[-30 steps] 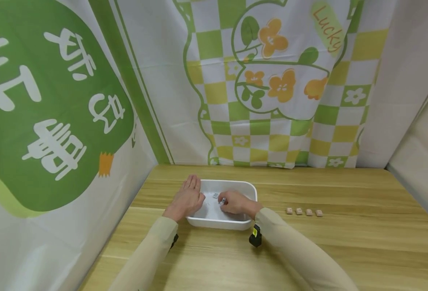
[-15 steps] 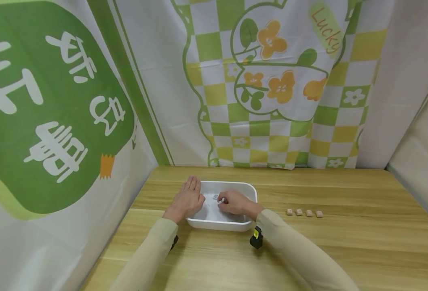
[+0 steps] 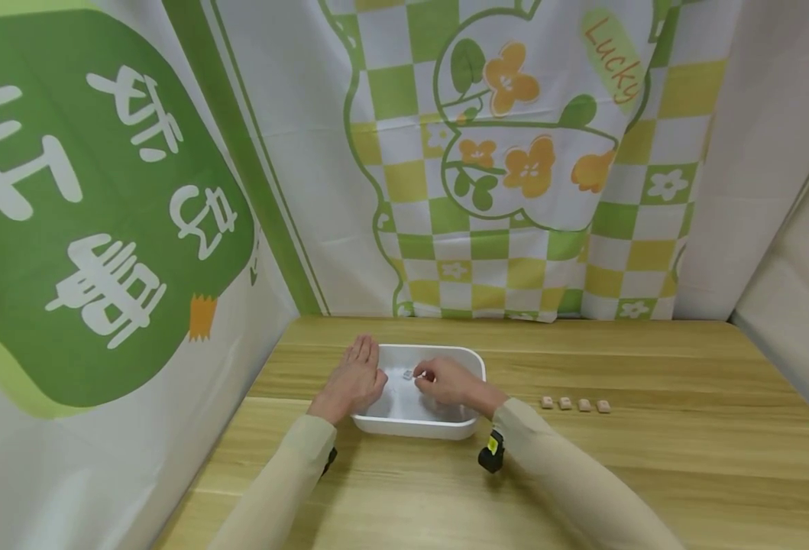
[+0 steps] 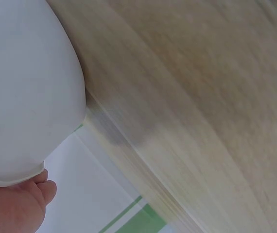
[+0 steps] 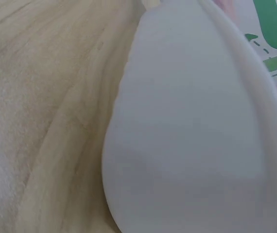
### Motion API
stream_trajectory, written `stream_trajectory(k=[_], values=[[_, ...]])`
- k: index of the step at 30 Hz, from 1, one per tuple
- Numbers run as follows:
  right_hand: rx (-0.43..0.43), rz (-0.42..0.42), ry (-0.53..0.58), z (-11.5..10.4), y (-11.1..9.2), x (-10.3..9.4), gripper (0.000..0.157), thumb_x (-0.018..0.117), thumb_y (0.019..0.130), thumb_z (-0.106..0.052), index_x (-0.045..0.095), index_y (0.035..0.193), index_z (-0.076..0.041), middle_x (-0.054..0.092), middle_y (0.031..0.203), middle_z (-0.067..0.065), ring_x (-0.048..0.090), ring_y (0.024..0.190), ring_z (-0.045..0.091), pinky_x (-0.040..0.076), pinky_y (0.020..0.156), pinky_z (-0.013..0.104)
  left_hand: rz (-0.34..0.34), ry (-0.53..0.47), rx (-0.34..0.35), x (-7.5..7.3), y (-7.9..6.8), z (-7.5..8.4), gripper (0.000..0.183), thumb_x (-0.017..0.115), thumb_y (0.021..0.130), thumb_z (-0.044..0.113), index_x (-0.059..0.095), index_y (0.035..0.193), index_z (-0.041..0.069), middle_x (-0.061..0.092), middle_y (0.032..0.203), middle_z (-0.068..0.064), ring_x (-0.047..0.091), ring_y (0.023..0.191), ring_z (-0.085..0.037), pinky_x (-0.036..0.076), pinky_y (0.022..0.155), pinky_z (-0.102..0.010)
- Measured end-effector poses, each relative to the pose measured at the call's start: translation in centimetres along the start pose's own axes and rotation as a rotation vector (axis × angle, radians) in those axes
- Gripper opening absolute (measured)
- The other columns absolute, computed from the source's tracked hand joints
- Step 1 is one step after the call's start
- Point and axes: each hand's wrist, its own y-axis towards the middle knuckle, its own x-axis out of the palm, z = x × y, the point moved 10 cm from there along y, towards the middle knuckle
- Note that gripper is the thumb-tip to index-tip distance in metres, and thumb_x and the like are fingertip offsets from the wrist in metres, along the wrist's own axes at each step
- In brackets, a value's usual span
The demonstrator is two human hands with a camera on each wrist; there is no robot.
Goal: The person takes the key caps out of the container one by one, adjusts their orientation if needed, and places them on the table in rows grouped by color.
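A white rectangular tray (image 3: 418, 429) stands on the wooden table. My left hand (image 3: 353, 380) lies along its left rim, fingers straight and together, thumb side over the inside. In the left wrist view that hand (image 4: 17, 206) shows beside the tray's rim (image 4: 17, 180). My right hand (image 3: 448, 380) reaches in over the right rim, index finger and thumb pinched together over a small grey keycap-like piece that the fingers mostly hide. Just left of those fingertips, another small grey keycap (image 3: 408, 375) lies on the tray floor. The tray's outer wall (image 5: 187, 121) fills most of the right wrist view.
Several small pinkish keycaps (image 3: 565, 403) lie in a row on the wooden table (image 3: 652, 473), right of the tray. A printed green and white cloth (image 3: 473, 252) hangs behind the table's back edge, and another covers the left side.
My right hand has shifted slightly up and to the right inside the tray, and the piece at its fingertips now shows less. My left hand stays on the rim.
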Motion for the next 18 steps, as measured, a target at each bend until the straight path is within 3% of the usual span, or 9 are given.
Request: stream_trajectory(k=[8, 18], values=[[0.083, 0.035, 0.136, 0.6, -0.9, -1.4, 0.012, 0.058, 0.092, -0.015, 0.054, 0.101, -0.007, 0.063, 0.079, 0.005, 0.059, 0.052, 0.011, 0.051, 0.052, 0.024, -0.018, -0.013, -0.005, 0.0, -0.1, 0.1, 0.063, 0.032, 0.100, 0.026, 0.023, 0.151, -0.010, 0.015, 0.161, -0.026, 0.014, 0.152, -0.039, 0.016, 0.125, -0.047], [0.034, 0.063, 0.133, 0.4, -1.7, -2.5, 0.014, 0.057, 0.091, -0.014, 0.059, 0.103, -0.006, 0.064, 0.077, 0.004, 0.059, 0.051, 0.009, 0.050, 0.050, 0.022, -0.016, -0.010, 0.002, -0.1, -0.1, 0.1, 0.062, 0.031, 0.100, 0.025, 0.023, 0.151, -0.011, 0.015, 0.161, -0.026, 0.015, 0.151, -0.039, 0.016, 0.125, -0.047]])
